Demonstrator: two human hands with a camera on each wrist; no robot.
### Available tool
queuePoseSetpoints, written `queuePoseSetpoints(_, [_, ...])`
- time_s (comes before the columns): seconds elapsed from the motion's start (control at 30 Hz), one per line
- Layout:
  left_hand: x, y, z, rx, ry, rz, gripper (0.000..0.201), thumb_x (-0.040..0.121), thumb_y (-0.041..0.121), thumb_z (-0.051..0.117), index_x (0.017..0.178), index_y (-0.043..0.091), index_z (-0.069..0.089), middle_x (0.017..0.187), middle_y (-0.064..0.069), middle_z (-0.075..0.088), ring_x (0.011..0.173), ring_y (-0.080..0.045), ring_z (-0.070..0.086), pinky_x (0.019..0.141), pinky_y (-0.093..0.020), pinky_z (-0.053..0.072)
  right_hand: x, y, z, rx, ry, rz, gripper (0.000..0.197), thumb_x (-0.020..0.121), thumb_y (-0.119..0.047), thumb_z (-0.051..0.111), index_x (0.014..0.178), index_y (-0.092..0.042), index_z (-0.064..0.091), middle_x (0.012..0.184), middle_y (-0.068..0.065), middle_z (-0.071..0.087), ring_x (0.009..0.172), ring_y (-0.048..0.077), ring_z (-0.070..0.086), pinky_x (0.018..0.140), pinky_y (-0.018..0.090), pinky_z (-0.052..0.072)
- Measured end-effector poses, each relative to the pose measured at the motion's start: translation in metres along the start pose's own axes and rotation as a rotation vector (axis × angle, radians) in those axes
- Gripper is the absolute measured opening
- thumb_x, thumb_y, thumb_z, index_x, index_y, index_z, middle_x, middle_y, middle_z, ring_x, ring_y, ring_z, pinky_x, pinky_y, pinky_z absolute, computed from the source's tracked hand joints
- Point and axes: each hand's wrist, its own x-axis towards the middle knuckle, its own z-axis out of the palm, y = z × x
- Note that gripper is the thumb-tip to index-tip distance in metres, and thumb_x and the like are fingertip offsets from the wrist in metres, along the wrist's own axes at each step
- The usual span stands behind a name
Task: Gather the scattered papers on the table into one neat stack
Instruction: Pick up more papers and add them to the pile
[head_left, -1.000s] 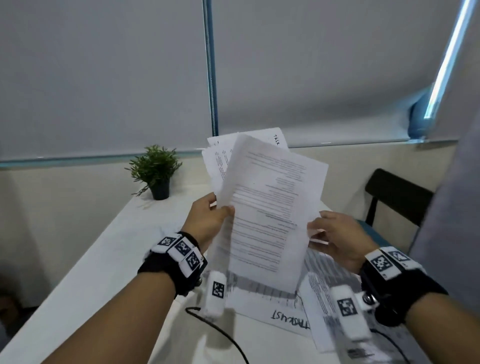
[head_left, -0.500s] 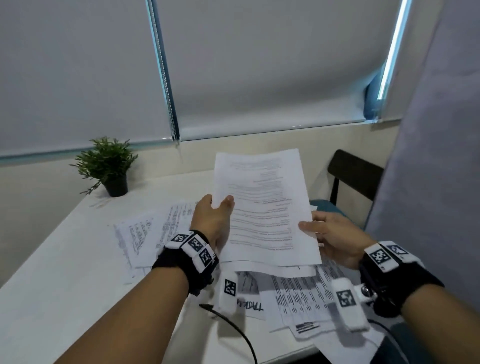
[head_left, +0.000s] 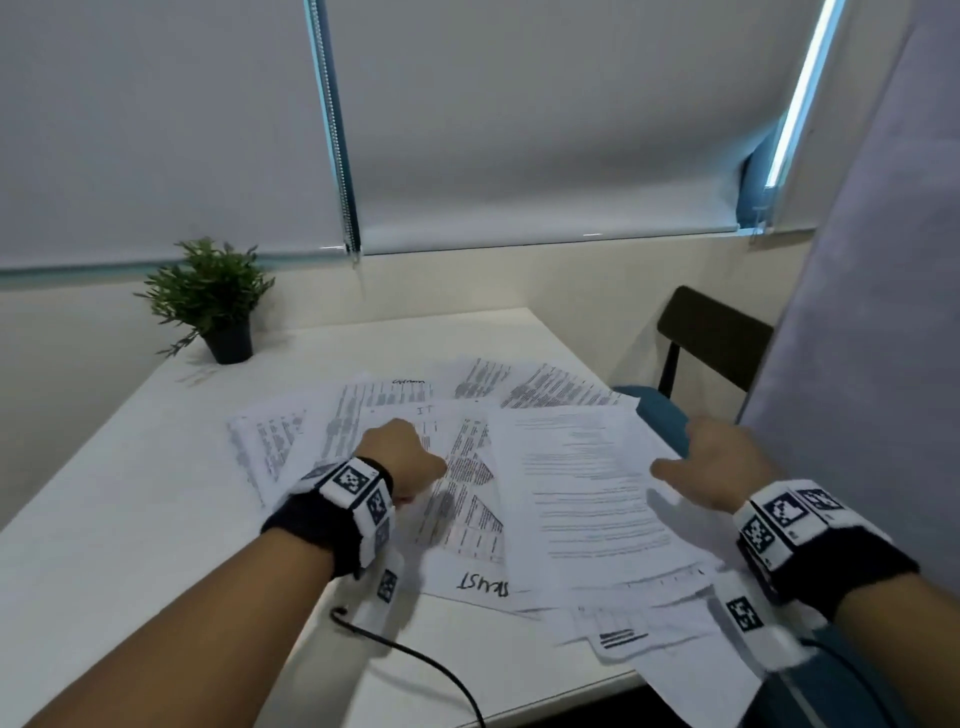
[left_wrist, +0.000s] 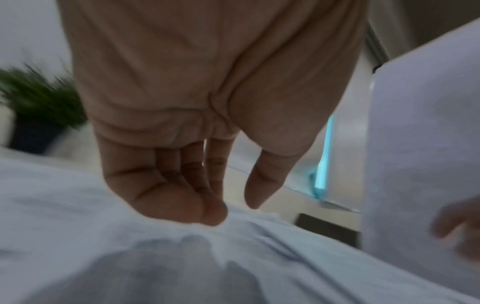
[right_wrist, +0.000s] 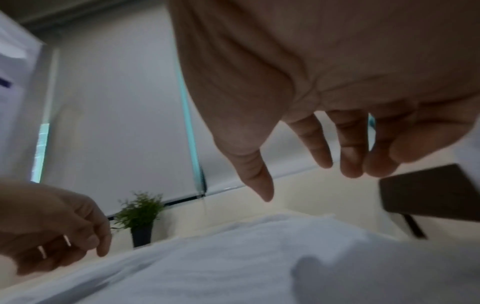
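Several printed white sheets lie fanned and overlapping across the white table (head_left: 130, 509). A text sheet (head_left: 587, 493) lies on top at the right. A sheet with a handwritten word (head_left: 483, 582) sits nearer me, and others overhang the front right edge (head_left: 675, 670). My left hand (head_left: 400, 452) hovers low over the middle of the pile. Its bent fingertips (left_wrist: 207, 214) touch paper, the thumb stands apart, and it holds nothing. My right hand (head_left: 696, 462) floats just above the right edge of the top sheet with relaxed, spread fingers (right_wrist: 322, 152), empty.
A small potted plant (head_left: 213, 301) stands at the table's far left by the wall. A black chair (head_left: 711, 338) with a teal seat (head_left: 660, 415) is beyond the right edge, beside a grey partition (head_left: 872, 312). A black cable (head_left: 415, 660) trails over the front edge.
The sheets that both hands held up in front of me now lie on the pile at the right. Both hands have let go and dropped low over the papers.
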Motion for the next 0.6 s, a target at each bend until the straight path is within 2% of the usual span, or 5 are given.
queuePoseSetpoints(0.17, [0.02, -0.089, -0.059, 0.17, 0.125, -0.229, 0.029, 0.087, 0.036, 0.063, 0.086, 0.007, 0.064, 0.088, -0.011, 0.065, 0.073, -0.026, 0.058, 0.062, -0.026, 0.043, -0.014, -0.1, -0.003, 0.064, -0.136, -0.247, 0.042, 0.086, -0.05, 0.071, 0.11, -0.017, 0.058, 0.112, 0.0, 0.061, 0.099, 0.02, 0.055, 0.078, 0.033, 0.044])
queuePoseSetpoints(0.27, [0.029, -0.122, -0.073, 0.198, 0.162, -0.309, 0.031, 0.089, 0.04, 0.06, 0.092, 0.009, 0.057, 0.11, -0.015, 0.065, 0.081, -0.028, 0.053, 0.069, -0.027, 0.04, -0.013, -0.167, 0.016, 0.069, -0.25, -0.395, 0.06, 0.086, -0.054, 0.07, 0.116, -0.003, 0.069, 0.125, 0.015, 0.069, 0.084, 0.019, 0.061, 0.074, 0.032, 0.05])
queuePoseSetpoints(0.33, [0.035, -0.134, -0.071, 0.191, 0.143, -0.338, 0.04, 0.09, 0.041, 0.06, 0.111, 0.007, 0.06, 0.122, -0.016, 0.064, 0.087, -0.029, 0.054, 0.072, -0.027, 0.04, -0.017, -0.203, 0.033, 0.005, -0.317, -0.475, 0.065, 0.087, -0.055, 0.068, 0.12, 0.0, 0.07, 0.128, 0.017, 0.07, 0.087, 0.021, 0.066, 0.076, 0.033, 0.053])
queuePoseSetpoints(0.43, [0.051, -0.14, -0.066, 0.159, 0.157, -0.346, 0.054, 0.087, 0.041, 0.062, 0.128, 0.006, 0.055, 0.128, -0.016, 0.062, 0.108, -0.033, 0.061, 0.076, -0.028, 0.042, -0.017, -0.244, 0.063, -0.119, -0.376, -0.579, 0.063, 0.088, -0.059, 0.066, 0.118, -0.004, 0.071, 0.122, 0.011, 0.072, 0.108, 0.027, 0.07, 0.085, 0.037, 0.055])
queuePoseSetpoints(0.6, [0.073, -0.138, -0.05, 0.213, 0.199, -0.421, 0.073, 0.077, 0.055, 0.055, 0.135, 0.013, 0.045, 0.13, -0.017, 0.059, 0.119, -0.036, 0.056, 0.096, -0.045, 0.043, -0.018, -0.295, 0.11, -0.206, -0.373, -0.707, 0.055, 0.086, -0.051, 0.068, 0.127, -0.015, 0.063, 0.126, 0.005, 0.066, 0.113, 0.025, 0.064, 0.091, 0.037, 0.055])
